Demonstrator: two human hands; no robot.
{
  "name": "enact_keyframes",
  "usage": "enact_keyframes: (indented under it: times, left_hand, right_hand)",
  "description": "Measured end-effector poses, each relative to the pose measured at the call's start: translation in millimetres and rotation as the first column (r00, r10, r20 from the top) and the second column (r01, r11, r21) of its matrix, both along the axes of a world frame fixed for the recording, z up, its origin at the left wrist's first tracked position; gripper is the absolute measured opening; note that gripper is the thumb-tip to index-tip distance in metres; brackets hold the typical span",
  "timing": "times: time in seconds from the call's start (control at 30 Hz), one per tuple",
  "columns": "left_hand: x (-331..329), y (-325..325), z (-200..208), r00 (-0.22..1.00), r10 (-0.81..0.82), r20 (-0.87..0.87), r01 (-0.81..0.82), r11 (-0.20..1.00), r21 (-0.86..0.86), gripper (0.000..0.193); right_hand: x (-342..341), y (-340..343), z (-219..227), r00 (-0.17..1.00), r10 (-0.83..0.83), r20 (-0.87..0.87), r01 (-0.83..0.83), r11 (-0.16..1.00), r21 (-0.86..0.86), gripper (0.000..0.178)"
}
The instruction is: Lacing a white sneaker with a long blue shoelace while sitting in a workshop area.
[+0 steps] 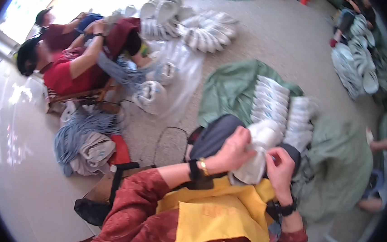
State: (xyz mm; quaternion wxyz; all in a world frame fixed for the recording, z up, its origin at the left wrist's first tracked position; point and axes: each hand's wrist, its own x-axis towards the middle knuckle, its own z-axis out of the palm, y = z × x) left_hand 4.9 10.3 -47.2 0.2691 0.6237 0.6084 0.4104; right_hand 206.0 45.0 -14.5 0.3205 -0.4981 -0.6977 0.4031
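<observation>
On my lap lies a white shoe (pixel 249 172), apparently an upper, between my knees. My left hand (pixel 232 150) is bent over its left side with the fingers closed together. On the other side, my right hand (pixel 281 166) makes a pinch at the shoe's edge. Whatever thin thing the fingertips hold is too small to make out. Just beyond my hands another rounded white piece (pixel 266 132) touches the near end of a stacked row of white shoes (pixel 271 100). A second row (pixel 299 122) lies to its right.
Green sheeting (pixel 335 173) spreads around the rows. At left sit a bundle of blue-grey laces (pixel 83 133) and a red piece (pixel 120 150). Two people in red (pixel 77 68) work at far left, near fanned white shoes (pixel 207 30). More people and shoes (pixel 363 66) are at right.
</observation>
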Motion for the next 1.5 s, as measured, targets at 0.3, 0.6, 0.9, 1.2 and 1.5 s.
enact_keyframes:
  times: [0.3, 0.6, 0.9, 1.2, 1.5]
  left_hand:
    - [0, 2, 15, 0.996, -0.028, 0.081, 0.045, 0.978, -0.205, 0.035]
    - [1, 3, 17, 0.998, -0.025, 0.065, 0.039, 0.973, -0.225, 0.035]
    - [3, 3, 19, 0.998, -0.008, 0.065, 0.022, 0.974, -0.224, 0.035]
    - [5, 3, 15, 0.996, 0.017, 0.091, 0.001, 0.98, -0.199, 0.035]
    - [5, 5, 14, 0.999, 0.01, 0.051, -0.002, 0.987, -0.162, 0.032]
  right_hand:
    - [5, -1, 0, 0.999, -0.048, 0.01, 0.049, 0.995, -0.084, 0.008]
    - [4, 9, 2, 0.997, -0.047, 0.06, 0.055, 0.986, -0.156, 0.013]
    - [6, 24, -2, 0.986, 0.028, 0.163, 0.011, 0.973, -0.229, 0.014]
    - [6, 28, -6, 0.996, 0.083, 0.034, -0.066, 0.933, -0.353, 0.01]
    - [6, 27, -6, 0.995, 0.089, -0.037, -0.096, 0.943, -0.32, 0.011]
